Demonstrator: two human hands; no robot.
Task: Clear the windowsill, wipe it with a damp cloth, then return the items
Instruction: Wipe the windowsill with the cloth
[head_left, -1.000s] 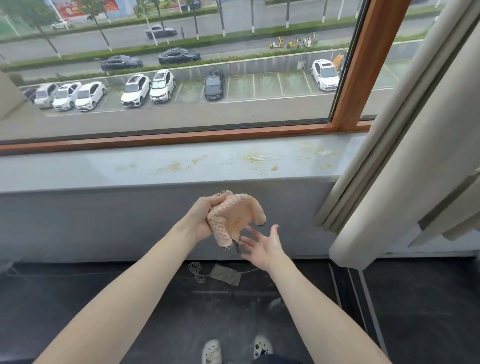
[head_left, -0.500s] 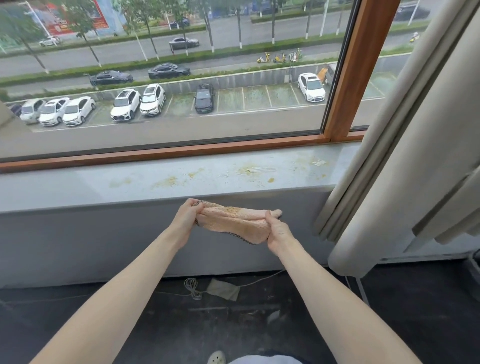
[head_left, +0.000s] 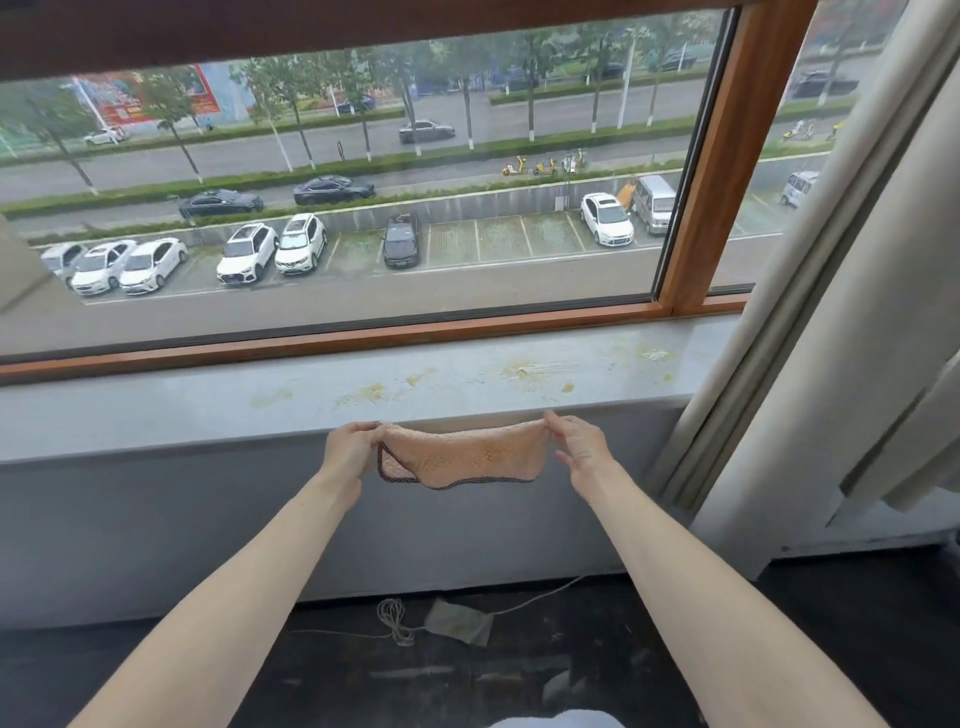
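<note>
A peach-pink cloth (head_left: 462, 454) with a dark stitched edge is stretched flat between my hands, just below the front edge of the windowsill. My left hand (head_left: 350, 447) pinches its left end and my right hand (head_left: 576, 447) pinches its right end. The grey windowsill (head_left: 208, 400) runs across the view under the wooden window frame. It carries no items, only yellowish stains (head_left: 524, 370) along its middle and right part.
A beige curtain (head_left: 841, 322) hangs at the right, over the sill's right end. On the dark floor below lie a coiled cable (head_left: 397, 618) and a small grey pouch (head_left: 460, 621). The window glass is shut behind the sill.
The cloth was bunched in my left hand, then my right hand took its other end. Both hands pulled apart and rose, spreading the cloth flat near the sill's edge.
</note>
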